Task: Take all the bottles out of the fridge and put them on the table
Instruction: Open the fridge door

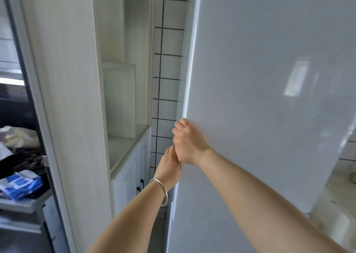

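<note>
A tall white fridge door fills the right half of the head view, its left edge running down the middle. My right hand curls its fingers around that left edge at mid height. Just below it, my left hand, with a silver bangle on the wrist, also hooks its fingers behind the door edge and touches the right hand. No bottles are in view; the fridge's inside is hidden behind the door.
A white cabinet with open shelves and lower doors stands left of the fridge, with a white tiled wall between them. At far left, a cluttered counter holds a blue pack.
</note>
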Available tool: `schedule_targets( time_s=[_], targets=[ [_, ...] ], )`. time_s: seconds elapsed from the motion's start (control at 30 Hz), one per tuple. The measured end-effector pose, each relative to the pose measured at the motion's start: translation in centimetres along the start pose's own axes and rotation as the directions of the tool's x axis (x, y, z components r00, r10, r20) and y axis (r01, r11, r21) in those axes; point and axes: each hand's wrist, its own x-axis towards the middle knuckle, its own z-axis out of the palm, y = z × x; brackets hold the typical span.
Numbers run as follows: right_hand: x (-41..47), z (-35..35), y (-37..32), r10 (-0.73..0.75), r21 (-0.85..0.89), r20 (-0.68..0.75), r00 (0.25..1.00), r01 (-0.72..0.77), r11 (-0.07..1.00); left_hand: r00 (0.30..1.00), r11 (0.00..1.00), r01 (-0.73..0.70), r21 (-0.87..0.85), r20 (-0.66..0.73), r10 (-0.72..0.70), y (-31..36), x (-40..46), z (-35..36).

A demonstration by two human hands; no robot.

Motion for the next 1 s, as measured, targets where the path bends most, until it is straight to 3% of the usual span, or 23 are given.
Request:
schedule_targets(
  time_s=[0.37,0.53,0.7,0.8,0.9,1.0],
  targets=[
    [-10.7,-9.7,-2.4,-0.134,-0.075,-0.253,0.958,0.119,0.99,0.995,0.971,-0.093,0.222,-0.025,0.101,7.0,-12.6,-0.8],
    [-19.2,-14.9,-2.3,-0.114,0.027,-0.403,0.908,0.136,0.99,0.977,0.923,-0.149,0.354,-0.094,0.193,12.3,-20.2,0.9],
    [-29.0,-18.8,-1.4,-0.029,0.101,-0.392,0.92,0.075,0.992,0.931,0.885,-0.288,0.366,-0.109,0.348,17.2,-26.1,4.5],
    [-34.6,-20.2,-0.9,0.115,0.191,-0.451,0.885,-0.03,0.981,0.839,0.804,-0.48,0.351,-0.085,0.537,19.7,-28.6,7.2],
    [-39.8,-21.1,-0.7,0.281,0.301,-0.528,0.802,-0.132,0.944,0.661,0.619,-0.684,0.386,-0.032,0.75,21.9,-29.5,10.1],
    [-44.4,-21.7,0.0,0.472,0.424,-0.581,0.663,-0.248,0.871,0.491,0.462,-0.817,0.345,-0.003,0.871,24.6,-29.7,12.8]
  ],
)
